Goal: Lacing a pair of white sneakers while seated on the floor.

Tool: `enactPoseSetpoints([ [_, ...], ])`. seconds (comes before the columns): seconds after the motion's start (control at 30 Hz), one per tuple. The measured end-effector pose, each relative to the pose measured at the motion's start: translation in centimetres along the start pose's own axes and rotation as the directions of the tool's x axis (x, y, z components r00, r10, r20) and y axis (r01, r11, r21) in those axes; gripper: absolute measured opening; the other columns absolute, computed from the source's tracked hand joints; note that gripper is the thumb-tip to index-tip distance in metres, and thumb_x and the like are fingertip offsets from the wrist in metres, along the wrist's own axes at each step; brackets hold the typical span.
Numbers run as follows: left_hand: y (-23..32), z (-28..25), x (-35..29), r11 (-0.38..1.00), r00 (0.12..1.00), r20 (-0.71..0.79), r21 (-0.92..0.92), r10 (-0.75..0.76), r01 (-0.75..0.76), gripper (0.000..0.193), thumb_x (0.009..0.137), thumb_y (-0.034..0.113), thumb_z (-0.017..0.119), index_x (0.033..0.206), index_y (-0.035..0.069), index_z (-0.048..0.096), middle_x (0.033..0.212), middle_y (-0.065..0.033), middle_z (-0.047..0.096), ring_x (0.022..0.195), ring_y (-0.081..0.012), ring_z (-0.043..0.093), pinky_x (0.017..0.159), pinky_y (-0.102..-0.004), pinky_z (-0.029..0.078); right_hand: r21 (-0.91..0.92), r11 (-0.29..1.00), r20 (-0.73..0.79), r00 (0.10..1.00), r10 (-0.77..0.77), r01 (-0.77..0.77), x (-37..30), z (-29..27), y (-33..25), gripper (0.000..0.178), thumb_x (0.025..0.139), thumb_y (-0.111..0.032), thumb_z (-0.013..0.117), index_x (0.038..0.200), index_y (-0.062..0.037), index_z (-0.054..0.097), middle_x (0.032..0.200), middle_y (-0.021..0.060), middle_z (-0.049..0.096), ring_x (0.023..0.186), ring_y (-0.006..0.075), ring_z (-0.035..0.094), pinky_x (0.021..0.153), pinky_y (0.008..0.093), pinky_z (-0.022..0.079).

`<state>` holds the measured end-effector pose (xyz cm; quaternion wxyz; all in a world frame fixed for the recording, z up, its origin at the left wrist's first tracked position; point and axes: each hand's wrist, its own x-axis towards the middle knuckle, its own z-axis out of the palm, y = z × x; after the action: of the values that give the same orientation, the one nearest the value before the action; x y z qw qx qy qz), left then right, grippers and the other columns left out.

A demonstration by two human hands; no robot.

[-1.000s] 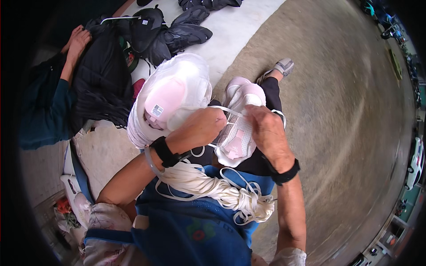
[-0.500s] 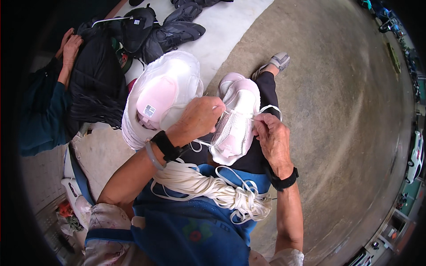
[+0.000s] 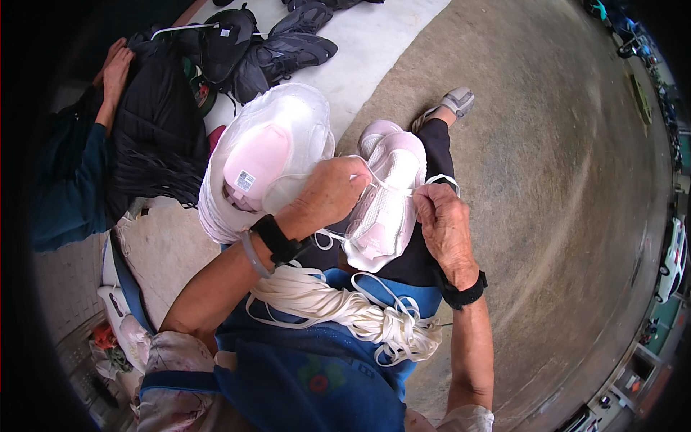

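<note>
Across my lap lies a white and pale pink shoe upper, its mesh front toward me. My left hand is closed at its left side, pinching one part of a white shoelace. From those fingers the lace arcs over to the upper's eyelet area. On the opposite side my right hand pinches the lace close to the upper, thumb against forefinger. A loop of it stands out beyond the right hand. The left fingertips are partly hidden behind the hand.
A bundle of loose white laces rests on my blue apron. Left of the upper sits a white bag holding pink and white shoe parts. Black shoe uppers lie on a white surface; another person's hands are at black laces.
The lace at my left hand now bows upward in a wider arc above the upper. Both hands keep their pinch and have barely shifted.
</note>
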<state>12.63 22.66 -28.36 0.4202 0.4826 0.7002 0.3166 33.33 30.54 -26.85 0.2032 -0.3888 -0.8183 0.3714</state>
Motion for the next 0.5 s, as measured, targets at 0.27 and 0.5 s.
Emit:
enactPoseSetpoints([
  [0.27,0.7,0.1,0.8,0.998,0.999,0.013,0.055,-0.029,0.028,0.019,0.089,0.013,0.056,0.092,-0.004,0.064,0.089,-0.0136,0.066,0.077,-0.0212,0.064,0.064,-0.0318,0.053,-0.117,0.989,0.020,0.995,-0.094,0.095,0.8,-0.5,-0.4,0.007,0.085,-0.003,0.063,0.089,0.0031,0.063,0.073,0.0129,0.062,0.063,0.0225,0.060,0.058,0.0325,0.049],
  [0.5,0.9,0.6,0.9,0.895,0.966,-0.003,0.375,0.260,-0.240,0.015,0.085,0.010,0.058,0.087,-0.003,0.064,0.093,-0.0190,0.065,0.087,-0.0350,0.063,0.078,-0.0367,0.050,-0.127,0.989,0.111,0.992,-0.055,0.069,1.5,-1.1,-0.9,0.007,0.081,-0.001,0.061,0.085,0.0035,0.065,0.081,0.0215,0.064,0.071,0.0357,0.063,0.066,0.0392,0.050],
])
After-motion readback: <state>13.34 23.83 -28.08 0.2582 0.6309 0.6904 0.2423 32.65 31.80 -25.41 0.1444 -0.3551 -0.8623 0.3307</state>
